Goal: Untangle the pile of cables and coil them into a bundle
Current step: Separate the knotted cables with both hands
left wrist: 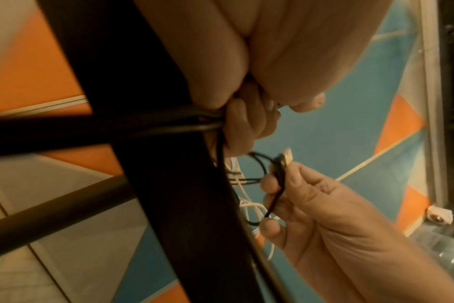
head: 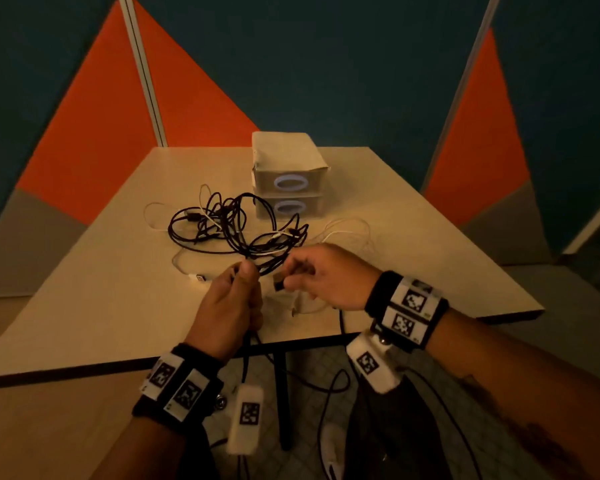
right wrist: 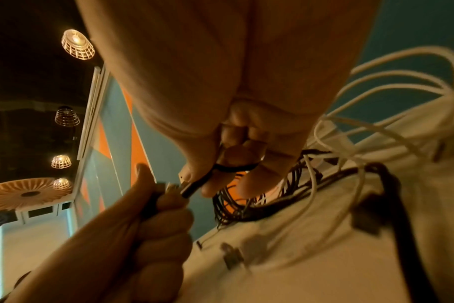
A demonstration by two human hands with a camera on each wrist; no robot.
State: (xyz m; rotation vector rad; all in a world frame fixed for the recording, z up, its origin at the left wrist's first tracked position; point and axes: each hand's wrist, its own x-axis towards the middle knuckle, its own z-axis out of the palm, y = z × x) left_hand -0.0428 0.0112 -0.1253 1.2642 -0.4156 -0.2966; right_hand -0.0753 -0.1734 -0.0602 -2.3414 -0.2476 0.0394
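At a pale worktop (head: 413,237) walled by teal-and-orange panels (head: 94,133), the left hand (head: 227,306) clenches black strands while the right hand (head: 326,277) pinches a plug (head: 278,283); the cable pile (head: 232,225) lies before two stacked boxes (head: 288,174).

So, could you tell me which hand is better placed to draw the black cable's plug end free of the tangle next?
The right hand: it already pinches the black cable's plug beside the tangle, while the left hand grips gathered black strands and can anchor them.
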